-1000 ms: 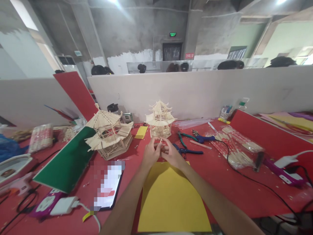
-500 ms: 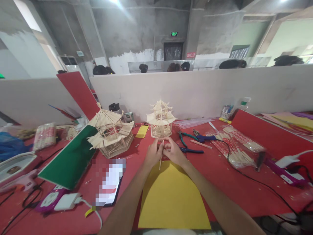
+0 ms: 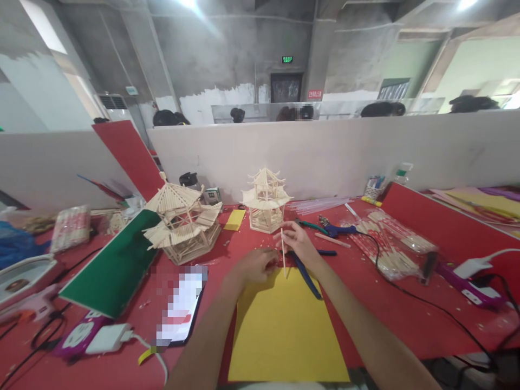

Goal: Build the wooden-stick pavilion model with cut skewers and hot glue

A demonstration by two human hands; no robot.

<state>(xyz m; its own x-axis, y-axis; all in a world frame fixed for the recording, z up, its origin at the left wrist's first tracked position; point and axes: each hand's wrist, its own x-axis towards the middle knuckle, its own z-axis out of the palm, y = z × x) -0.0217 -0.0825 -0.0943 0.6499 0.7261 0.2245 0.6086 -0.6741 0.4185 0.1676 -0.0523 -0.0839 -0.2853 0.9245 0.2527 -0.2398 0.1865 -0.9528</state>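
Observation:
My right hand (image 3: 299, 242) pinches a thin wooden stick (image 3: 283, 259) and holds it upright, its lower end at the far edge of a yellow paper sheet (image 3: 284, 330). My left hand (image 3: 252, 265) rests beside the stick's lower end with its fingers curled down; what they hold, if anything, is hidden. Blue-handled pliers (image 3: 305, 277) lie just under my right hand, one handle reaching over the sheet. Right behind my hands stands a small pagoda model (image 3: 266, 199) made of sticks.
A larger stick pagoda (image 3: 182, 222) and a green board (image 3: 116, 265) stand at the left, with a phone (image 3: 181, 309) and a charger (image 3: 106, 340) in front. Stick packets (image 3: 390, 244), more pliers (image 3: 331, 227), a purple glue gun (image 3: 473, 281) and cables lie at the right. A grey partition (image 3: 345, 151) closes the back.
My hands have come apart: the left has dropped toward the sheet, the right has lifted the stick upright. The blue pliers have shifted toward me onto the sheet.

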